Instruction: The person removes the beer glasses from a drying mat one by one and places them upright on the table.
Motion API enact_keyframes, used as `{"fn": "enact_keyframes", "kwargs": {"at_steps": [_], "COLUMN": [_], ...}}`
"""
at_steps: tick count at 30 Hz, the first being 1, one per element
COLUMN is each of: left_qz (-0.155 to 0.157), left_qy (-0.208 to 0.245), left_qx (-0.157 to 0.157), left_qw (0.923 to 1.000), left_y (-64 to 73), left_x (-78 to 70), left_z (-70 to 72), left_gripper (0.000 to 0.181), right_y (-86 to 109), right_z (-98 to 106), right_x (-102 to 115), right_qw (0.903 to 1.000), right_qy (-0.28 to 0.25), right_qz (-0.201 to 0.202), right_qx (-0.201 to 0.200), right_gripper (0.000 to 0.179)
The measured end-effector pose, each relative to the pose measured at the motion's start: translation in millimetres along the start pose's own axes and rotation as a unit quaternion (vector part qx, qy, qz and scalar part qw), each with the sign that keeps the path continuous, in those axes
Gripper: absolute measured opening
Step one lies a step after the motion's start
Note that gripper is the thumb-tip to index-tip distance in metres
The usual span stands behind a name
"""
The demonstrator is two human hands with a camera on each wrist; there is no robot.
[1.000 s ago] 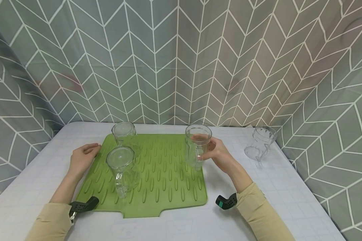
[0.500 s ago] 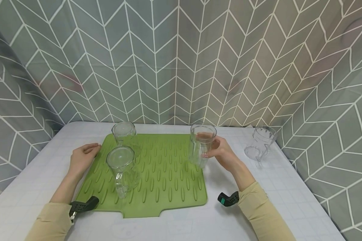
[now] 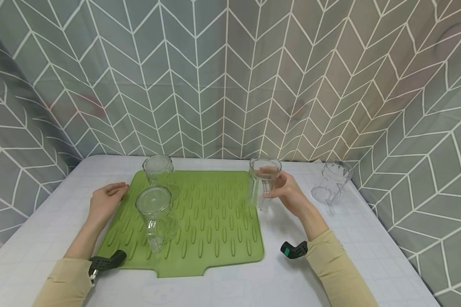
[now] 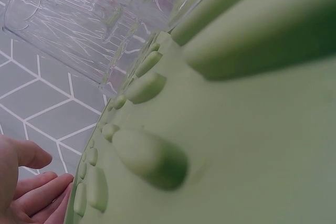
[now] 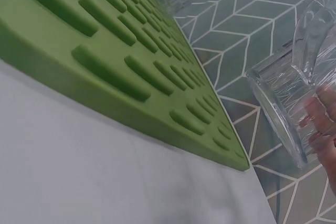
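Observation:
My right hand [image 3: 292, 194] grips a clear glass mug [image 3: 262, 181] around its side, upright over the right edge of the green ridged mat [image 3: 207, 251]. In the right wrist view this mug [image 5: 278, 95] shows its base raised apart from the mat, its handle at the top, and fingers [image 5: 320, 116] wrapped around the glass. My left hand [image 3: 105, 202] rests beside the mat's left edge, fingers loosely bent and holding nothing. Nearest it on the mat stand two clear mugs, a front one [image 3: 153, 202] and a rear one [image 3: 158, 170].
Another clear mug [image 3: 332, 183] stands on the white-covered table [image 3: 276, 285] at the far right. A patterned grey curtain [image 3: 223, 85] closes off the back and sides. The mat has a tab [image 3: 180, 271] at its front edge.
My right hand has carried the glass mug to the right, from over the mat toward its right edge, and slightly up. The left hand and the other mugs stay put.

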State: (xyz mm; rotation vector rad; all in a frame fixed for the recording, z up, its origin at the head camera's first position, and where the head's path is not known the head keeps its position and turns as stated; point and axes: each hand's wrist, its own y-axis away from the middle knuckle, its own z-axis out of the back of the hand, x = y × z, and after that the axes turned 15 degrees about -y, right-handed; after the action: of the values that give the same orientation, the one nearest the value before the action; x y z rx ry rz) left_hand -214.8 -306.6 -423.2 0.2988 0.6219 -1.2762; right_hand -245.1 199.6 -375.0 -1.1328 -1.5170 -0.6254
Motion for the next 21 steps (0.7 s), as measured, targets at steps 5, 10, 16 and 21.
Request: {"fn": "enact_keyframes", "kwargs": {"at_steps": [5, 10, 16, 21], "left_qz": [0.001, 0.007, 0.010, 0.011], "left_qy": [0.004, 0.010, 0.009, 0.006], "left_qx": [0.001, 0.005, 0.001, -0.002], "left_qw": [1.0000, 0.9999, 0.9999, 0.9999], "left_y": [0.3, -0.2, -1.0, -1.2], "left_x": [-0.3, -0.5, 1.5, 3.0], "left_z": [0.6, 0.3, -0.9, -0.7], "left_gripper": [0.055, 0.055, 0.054, 0.052], "right_y": [-0.9, -1.6, 0.5, 1.6], "right_z": [9, 18, 27, 33], "right_x": [-2, -6, -9, -13], "right_qw": [1.0000, 0.9998, 0.9995, 0.9991], "right_qy": [-0.002, -0.005, -0.013, -0.020], "right_qz": [0.008, 0.020, 0.025, 0.019], "right_qx": [0.004, 0.001, -0.012, -0.031], "right_gripper": [0.068, 0.068, 0.067, 0.067]}}
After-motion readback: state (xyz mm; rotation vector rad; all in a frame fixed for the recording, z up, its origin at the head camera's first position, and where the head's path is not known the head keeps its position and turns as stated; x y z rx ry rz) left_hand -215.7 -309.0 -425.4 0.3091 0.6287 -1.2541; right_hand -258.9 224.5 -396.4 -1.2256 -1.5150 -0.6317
